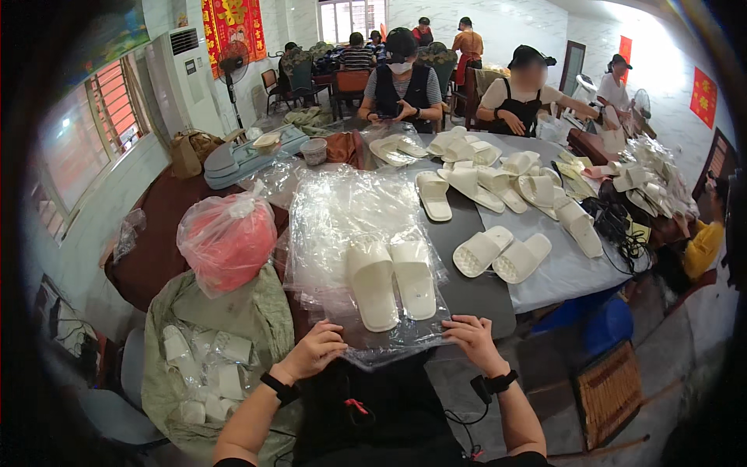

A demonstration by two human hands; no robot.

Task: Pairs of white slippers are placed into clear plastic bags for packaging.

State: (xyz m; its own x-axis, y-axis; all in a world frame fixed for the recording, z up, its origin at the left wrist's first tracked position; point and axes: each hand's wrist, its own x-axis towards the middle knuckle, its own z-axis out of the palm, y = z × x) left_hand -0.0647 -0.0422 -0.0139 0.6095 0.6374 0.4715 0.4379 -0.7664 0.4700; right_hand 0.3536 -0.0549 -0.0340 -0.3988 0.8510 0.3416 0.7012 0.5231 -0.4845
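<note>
Two white slippers (pixel 391 282) lie on a pile of clear bags (pixel 342 214) at the counter's (pixel 475 292) near edge, both hands, left (pixel 313 350) and right (pixel 475 338), pinching the top bag.

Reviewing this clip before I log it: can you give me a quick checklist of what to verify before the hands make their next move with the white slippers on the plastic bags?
1. Pair of white slippers side by side on the stack of clear plastic bags: ok.
2. Left hand on the stack's near edge: ok.
3. Right hand on the near edge: ok.
4. Top bag's mouth open: cannot tell.
5. Both slippers same way up: ok, tops up.
6. More slippers within reach, loose pair to the right: ok.
</note>
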